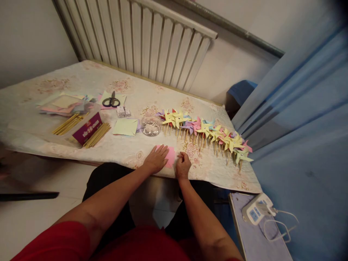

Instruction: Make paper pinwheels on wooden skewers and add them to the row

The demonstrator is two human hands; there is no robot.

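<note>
Left hand flat on pink paper, right hand curled beside it

Head view: left hand [157, 159] lies palm down, fingers extended and slightly spread, covering the left part of the pink paper [170, 158]. Right hand [183, 165] is curled in a loose fist just right of the sheet, thumb side toward it; can't tell if the fingertips pinch anything.

Pink paper is flat on the floral tablecloth [127, 148], at the near table edge, in front of the person. Looks roughly square, so no clear long axis; the visible right edge runs away from the person, far edge roughly crosswise. Left side hidden under the hand.

Beyond the left hand: pale green paper [125, 127], then the round clear container [150, 127] with small shiny bits. Finished pinwheels [206, 128] sit in a diagonal row to the right, heads away, sticks toward the person. Farther left: scissors [111, 101], blades pointing away, small white boxes [123, 111] just beside them, and wooden sticks [97, 135] lying slantwise by a purple label [87, 128].
</note>
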